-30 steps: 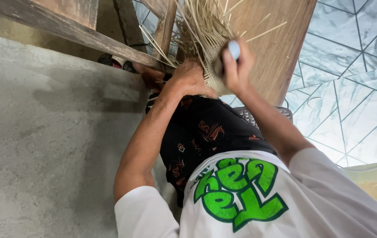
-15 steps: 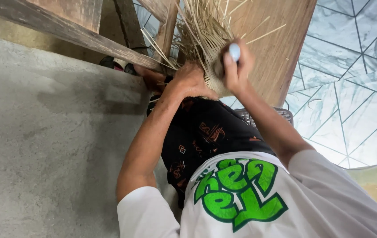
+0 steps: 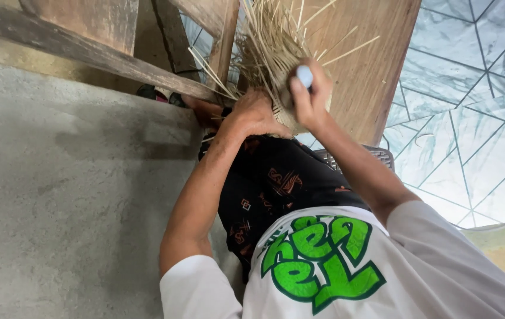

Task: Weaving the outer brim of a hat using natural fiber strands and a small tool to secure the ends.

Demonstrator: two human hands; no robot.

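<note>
Grey concrete floor (image 3: 57,207) at far left, with a wooden frame (image 3: 105,56) above it. Our left hand (image 3: 255,112) presses on a bundle of pale straw strips (image 3: 270,41), grip clenched at its base. Just beside it, our right hand (image 3: 311,94) has its grip closed on a small light-blue tool (image 3: 304,75) against the same bundle. Behind stands a wooden board (image 3: 365,71); pale tiled floor (image 3: 471,118) at right.

Bright, even daylight; soft shadow on the concrete floor (image 3: 57,195) under the wood beam (image 3: 87,59). Slight glare on tiles (image 3: 471,118). Sharp, edges w/ wide-angle stretch.
</note>
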